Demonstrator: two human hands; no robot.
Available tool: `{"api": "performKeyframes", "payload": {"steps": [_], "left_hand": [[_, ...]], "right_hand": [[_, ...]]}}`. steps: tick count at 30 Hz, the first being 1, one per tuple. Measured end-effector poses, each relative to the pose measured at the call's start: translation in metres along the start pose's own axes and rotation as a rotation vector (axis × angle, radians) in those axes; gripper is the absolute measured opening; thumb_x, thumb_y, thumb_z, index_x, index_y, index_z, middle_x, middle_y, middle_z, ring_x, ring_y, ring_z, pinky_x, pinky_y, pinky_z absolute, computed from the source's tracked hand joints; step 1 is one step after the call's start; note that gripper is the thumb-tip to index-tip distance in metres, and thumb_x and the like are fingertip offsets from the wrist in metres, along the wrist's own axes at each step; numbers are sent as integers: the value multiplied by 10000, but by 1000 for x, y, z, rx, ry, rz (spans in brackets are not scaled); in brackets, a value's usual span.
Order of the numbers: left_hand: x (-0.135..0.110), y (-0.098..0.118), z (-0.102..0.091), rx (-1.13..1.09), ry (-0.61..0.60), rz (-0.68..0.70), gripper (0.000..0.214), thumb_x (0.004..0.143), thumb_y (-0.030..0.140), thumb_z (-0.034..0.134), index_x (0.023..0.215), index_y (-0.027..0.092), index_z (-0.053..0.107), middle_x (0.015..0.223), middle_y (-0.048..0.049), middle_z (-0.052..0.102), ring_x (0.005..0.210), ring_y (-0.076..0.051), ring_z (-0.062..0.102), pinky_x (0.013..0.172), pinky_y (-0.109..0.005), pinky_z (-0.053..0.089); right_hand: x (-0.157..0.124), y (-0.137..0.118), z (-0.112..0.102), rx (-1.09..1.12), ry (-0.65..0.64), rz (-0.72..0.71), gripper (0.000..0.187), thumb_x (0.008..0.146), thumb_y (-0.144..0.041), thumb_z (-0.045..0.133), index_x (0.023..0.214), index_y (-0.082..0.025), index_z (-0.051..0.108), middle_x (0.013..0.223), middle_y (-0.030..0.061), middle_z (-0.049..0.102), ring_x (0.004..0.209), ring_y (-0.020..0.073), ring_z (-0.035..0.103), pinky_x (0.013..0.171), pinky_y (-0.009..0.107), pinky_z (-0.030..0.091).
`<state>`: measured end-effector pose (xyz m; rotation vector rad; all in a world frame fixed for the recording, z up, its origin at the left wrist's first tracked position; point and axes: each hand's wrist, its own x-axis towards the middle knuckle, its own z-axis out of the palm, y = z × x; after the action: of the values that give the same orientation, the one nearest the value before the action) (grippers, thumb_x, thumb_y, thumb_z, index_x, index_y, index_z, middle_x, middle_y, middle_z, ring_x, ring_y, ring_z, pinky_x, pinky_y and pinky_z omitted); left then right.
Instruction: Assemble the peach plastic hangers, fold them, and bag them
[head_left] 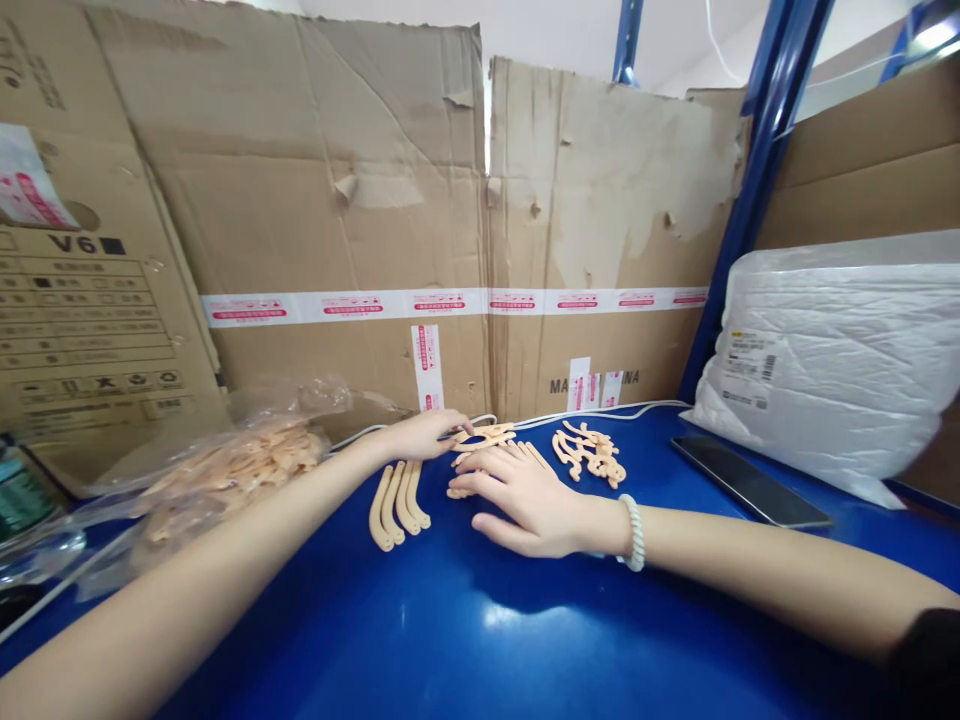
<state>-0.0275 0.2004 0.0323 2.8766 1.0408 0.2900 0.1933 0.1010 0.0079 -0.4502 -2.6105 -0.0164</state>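
Note:
My left hand [427, 436] reaches to the back of the blue table, fingers stretched out and touching peach-coloured curved pieces [491, 436] lying there. My right hand [525, 500] is palm down with fingers and thumb spread, over more of these pieces; its fingers hide part of them. Behind its knuckles a row of slim pieces [534, 453] shows. Between my forearms, several curved peach strips [397, 505] with small holes in their ends lie side by side. A loose heap of smaller peach pieces [589, 452] sits beyond my right wrist.
A clear plastic bag [247, 460] of peach pieces lies on the left. On the right are a black phone [750, 480] and a white wrapped package [832, 370]. A white cable [637, 408] runs along the back, before tall cardboard sheets [337, 230]. A blue post [739, 200] stands at right.

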Motion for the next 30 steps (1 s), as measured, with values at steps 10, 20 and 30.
{"api": "performKeyframes", "payload": {"steps": [10, 20, 30], "left_hand": [[21, -22, 25, 30, 23, -48, 140, 776, 277, 566, 768, 151, 627, 838, -55, 608, 729, -168, 577, 706, -264, 433], [-4, 22, -19, -15, 241, -210, 138, 818, 255, 568, 804, 142, 646, 761, -37, 675, 707, -171, 606, 674, -266, 439], [-95, 156, 6, -87, 522, -111, 39, 828, 219, 588, 826, 184, 572, 1159, -100, 590, 1017, -239, 575, 822, -385, 494]], "right_hand": [[-32, -38, -5, 312, 5, -120, 222, 936, -309, 459, 1049, -183, 602, 1143, 100, 606, 1116, 193, 528, 1023, 400, 383], [-30, -34, -12, 773, 304, 395, 143, 890, -303, 543, 838, -193, 618, 895, 42, 634, 881, 177, 598, 851, 386, 502], [-23, -43, -20, 1464, 410, 744, 223, 850, -334, 639, 967, -164, 554, 825, 29, 637, 582, 97, 618, 471, 194, 516]]}}
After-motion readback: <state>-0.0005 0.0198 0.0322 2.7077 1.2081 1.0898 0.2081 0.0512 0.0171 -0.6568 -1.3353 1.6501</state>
